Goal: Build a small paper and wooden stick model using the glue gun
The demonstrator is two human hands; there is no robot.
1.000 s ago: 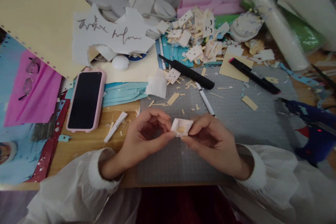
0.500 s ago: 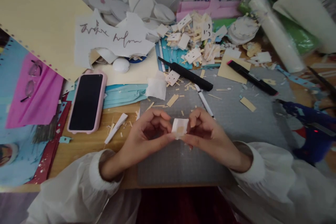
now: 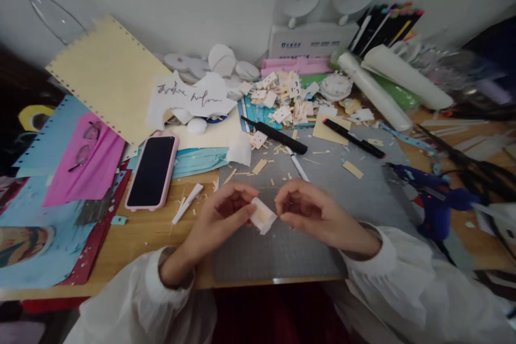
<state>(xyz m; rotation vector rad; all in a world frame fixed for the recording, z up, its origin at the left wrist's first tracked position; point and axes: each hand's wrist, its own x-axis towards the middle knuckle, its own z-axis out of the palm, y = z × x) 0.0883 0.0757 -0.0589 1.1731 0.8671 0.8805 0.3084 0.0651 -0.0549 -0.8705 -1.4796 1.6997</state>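
Pale brown wood shows on the table (image 3: 161, 234), whose front edge runs close along the near side of the gray mat (image 3: 278, 260). The mat's left edge passes under the left forearm's side; its near part and the stretch right of the right hand show bare gray surface, while scraps scatter over its far left part. A yellow perforated sheet (image 3: 113, 80) lies beyond the mat to the left. The blue glue gun (image 3: 433, 193) sits at the mat's right edge. Over the mat, the left hand (image 3: 226, 212) pinches with thumb and fingers; the right hand (image 3: 318, 215) is curled, its thumb and forefinger tips near each other, though whether they meet I cannot tell. Left of the mat lies the pink-cased phone (image 3: 152, 172). A black tool (image 3: 278, 135), a black marker (image 3: 355, 138) and a white pen (image 3: 298, 165) lie on the mat's far part. The small white paper piece (image 3: 263, 216) is above the mat, tilted, its upper left corner in the left hand's pinch and its right corner just beside the right fingertips.
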